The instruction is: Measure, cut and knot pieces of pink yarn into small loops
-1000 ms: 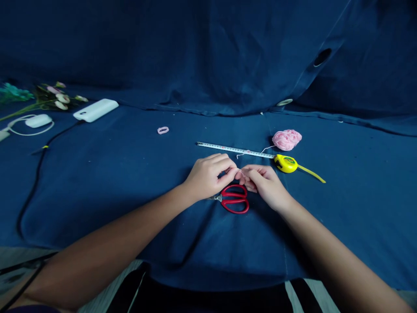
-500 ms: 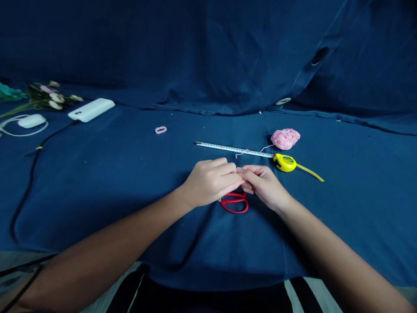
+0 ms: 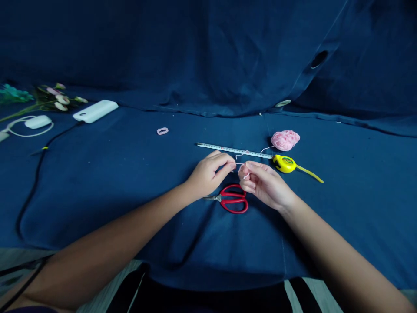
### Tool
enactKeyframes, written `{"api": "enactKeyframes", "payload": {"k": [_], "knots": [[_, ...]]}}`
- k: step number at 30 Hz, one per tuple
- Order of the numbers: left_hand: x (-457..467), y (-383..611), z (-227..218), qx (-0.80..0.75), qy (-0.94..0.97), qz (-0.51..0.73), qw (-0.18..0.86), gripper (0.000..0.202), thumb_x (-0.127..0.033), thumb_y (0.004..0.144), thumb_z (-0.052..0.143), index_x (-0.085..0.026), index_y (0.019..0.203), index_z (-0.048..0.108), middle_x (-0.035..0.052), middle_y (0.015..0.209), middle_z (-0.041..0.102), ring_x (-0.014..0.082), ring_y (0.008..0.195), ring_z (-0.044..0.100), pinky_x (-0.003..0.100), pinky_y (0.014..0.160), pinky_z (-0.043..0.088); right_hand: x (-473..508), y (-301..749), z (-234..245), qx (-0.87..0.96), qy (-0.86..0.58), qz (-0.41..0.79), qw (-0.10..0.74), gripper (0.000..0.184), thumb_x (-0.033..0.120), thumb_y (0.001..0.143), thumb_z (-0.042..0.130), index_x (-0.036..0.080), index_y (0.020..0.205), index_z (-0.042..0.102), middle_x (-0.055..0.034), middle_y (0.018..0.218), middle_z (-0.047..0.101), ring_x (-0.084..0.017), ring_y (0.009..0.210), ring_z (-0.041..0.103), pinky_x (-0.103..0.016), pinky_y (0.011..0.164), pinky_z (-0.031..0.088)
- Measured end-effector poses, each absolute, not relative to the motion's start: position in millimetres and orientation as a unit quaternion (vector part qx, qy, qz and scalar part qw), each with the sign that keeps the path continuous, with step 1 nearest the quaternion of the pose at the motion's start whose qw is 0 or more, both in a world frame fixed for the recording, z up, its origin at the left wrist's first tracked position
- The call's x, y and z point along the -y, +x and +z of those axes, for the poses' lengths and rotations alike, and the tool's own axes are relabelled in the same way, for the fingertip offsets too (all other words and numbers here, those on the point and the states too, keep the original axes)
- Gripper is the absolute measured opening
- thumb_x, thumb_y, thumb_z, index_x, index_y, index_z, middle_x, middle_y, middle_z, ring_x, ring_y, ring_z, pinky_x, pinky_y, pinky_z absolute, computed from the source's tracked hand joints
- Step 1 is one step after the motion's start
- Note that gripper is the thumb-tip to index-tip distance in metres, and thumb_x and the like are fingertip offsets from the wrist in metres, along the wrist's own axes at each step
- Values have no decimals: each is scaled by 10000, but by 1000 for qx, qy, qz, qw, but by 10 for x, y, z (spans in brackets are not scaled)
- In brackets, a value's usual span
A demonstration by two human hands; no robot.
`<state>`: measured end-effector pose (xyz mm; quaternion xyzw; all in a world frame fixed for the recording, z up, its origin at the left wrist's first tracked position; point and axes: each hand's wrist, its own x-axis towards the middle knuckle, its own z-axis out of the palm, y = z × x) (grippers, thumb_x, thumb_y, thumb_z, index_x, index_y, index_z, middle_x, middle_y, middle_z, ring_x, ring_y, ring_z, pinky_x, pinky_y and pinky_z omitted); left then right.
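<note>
A short piece of pale pink yarn (image 3: 240,164) is stretched between my two hands. My left hand (image 3: 210,173) pinches one side of it between thumb and index finger. My right hand (image 3: 261,181) pinches the other side, and a loose end hangs by its fingers. Red-handled scissors (image 3: 233,201) lie on the blue cloth just below the hands, blades pointing left. Beyond the hands a yellow tape measure (image 3: 284,164) lies with its blade drawn out to the left. Behind it rests a pink yarn ball (image 3: 285,140), whose tail crosses the measuring blade.
A small pink yarn loop (image 3: 162,131) lies on the blue cloth (image 3: 130,152) left of the tape's tip. At the far left are a white power bank (image 3: 95,111) with a black cable, a white corded device (image 3: 38,121) and artificial flowers (image 3: 60,100). A blue curtain hangs behind.
My hands have moved slightly apart, so the yarn between them now shows. The left hand shifted up and left, uncovering more of the scissors.
</note>
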<state>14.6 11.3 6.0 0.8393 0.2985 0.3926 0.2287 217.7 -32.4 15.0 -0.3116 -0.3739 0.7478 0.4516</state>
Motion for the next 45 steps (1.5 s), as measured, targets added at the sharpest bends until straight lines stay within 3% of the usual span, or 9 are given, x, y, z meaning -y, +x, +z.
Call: {"api": "enactKeyframes", "payload": {"k": [5,18,24,28,31,34,39,45], "knots": [[-122,129,73,-307,831,413,210,194,-259,1056,519,-194,922,645,20,888,700,176,905,620,323,871,484,318,2185,162,347,-299,763,456,186,317,930,735,157,844,695,10,740,465,-83,575,243,-230,495,224],[-14,149,124,-284,851,397,194,193,-213,1048,503,-187,895,617,18,854,681,163,831,579,301,801,465,283,2248,212,264,-248,819,445,116,229,937,668,159,844,670,27,705,468,-74,529,283,-196,494,348],[-3,161,86,-271,865,381,180,187,-225,1036,535,-183,884,636,7,807,652,152,774,539,294,752,441,264,2223,139,310,-279,768,485,161,292,968,662,169,960,764,-3,817,690,-55,491,283,-215,490,368],[3,190,52,-285,858,382,193,243,-250,1025,559,-171,812,645,-9,691,564,140,695,500,285,681,414,266,2180,86,343,-316,732,497,188,336,954,691,201,1039,789,-23,892,770,-42,448,270,-229,441,280],[19,212,30,-304,840,387,229,216,-263,1004,596,-168,833,686,-14,692,572,122,657,501,267,638,398,274,2159,71,368,-349,695,510,205,361,939,708,211,1047,797,-42,996,801,-23,409,245,-251,416,185],[43,231,10,-326,809,383,304,188,-301,987,632,-172,894,732,-6,750,650,102,616,511,252,605,397,287,2148,61,401,-379,650,522,235,388,931,718,210,1059,804,-69,1037,811,-21,399,293,-257,417,174],[86,280,-14,-356,695,372,502,295,-397,994,624,-152,891,753,-4,651,654,105,585,552,240,594,428,303,2131,34,482,-419,557,531,251,422,941,715,221,1052,816,-59,859,813,-44,404,399,-237,423,283],[70,305,-41,-351,621,358,603,244,-362,964,659,-138,965,754,-4,652,656,88,557,523,214,551,403,300,2154,-12,564,-460,469,501,298,469,957,681,249,1109,812,-65,1089,810,-66,425,484,-248,411,409]]}}
